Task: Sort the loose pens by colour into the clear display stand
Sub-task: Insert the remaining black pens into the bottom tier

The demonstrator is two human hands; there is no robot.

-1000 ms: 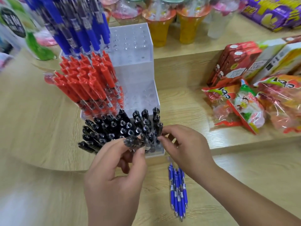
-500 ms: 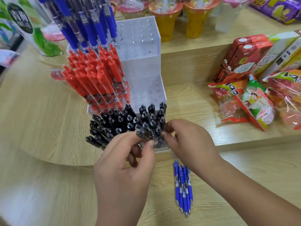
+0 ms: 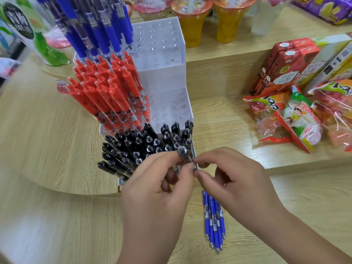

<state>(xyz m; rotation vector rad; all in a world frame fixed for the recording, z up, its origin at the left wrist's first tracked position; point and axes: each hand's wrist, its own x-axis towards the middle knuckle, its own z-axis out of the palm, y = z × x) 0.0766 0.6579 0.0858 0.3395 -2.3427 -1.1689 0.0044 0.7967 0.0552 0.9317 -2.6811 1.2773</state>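
Two pinch grips on one black pen [image 3: 183, 152]: left hand [image 3: 158, 191], right hand [image 3: 234, 183].

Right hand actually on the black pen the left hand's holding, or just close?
Touching. Head view: the right hand pinches the black pen between thumb and forefinger, right beside the left hand, which grips the same pen.

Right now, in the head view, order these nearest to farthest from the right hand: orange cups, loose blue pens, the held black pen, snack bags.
1. black pen, pinched by the right hand itself.
2. loose blue pens, lying just below that hand.
3. snack bags, off to the right.
4. orange cups, far back at the top.
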